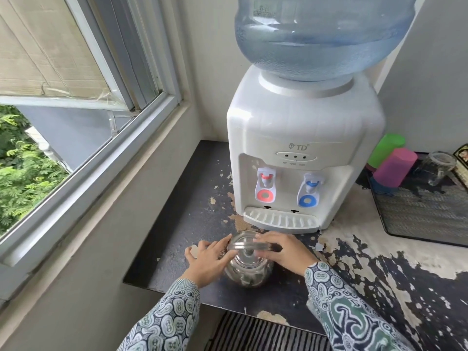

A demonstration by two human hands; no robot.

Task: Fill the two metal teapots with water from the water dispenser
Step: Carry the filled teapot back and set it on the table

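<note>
A shiny metal teapot (249, 273) stands on the worn dark counter (177, 236), just in front of the white water dispenser (301, 133). My right hand (283, 252) grips the teapot's arched handle (240, 245) from the right. With straight fingers, my left hand (207, 262) touches the teapot's left side. The lid with its knob is on the pot. On the dispenser's front are a red tap (266, 183) and a blue tap (310, 190) above a drip tray (281, 220). A large blue bottle (321, 34) holding water sits on top. Only one teapot is in view.
Right of the dispenser, a green cup (388, 150), a pink cup (395, 168) and an upturned glass (440, 165) stand on a black mesh tray (425, 214). An open window (76, 110) and its sill run along the left. The counter's front edge is near my sleeves.
</note>
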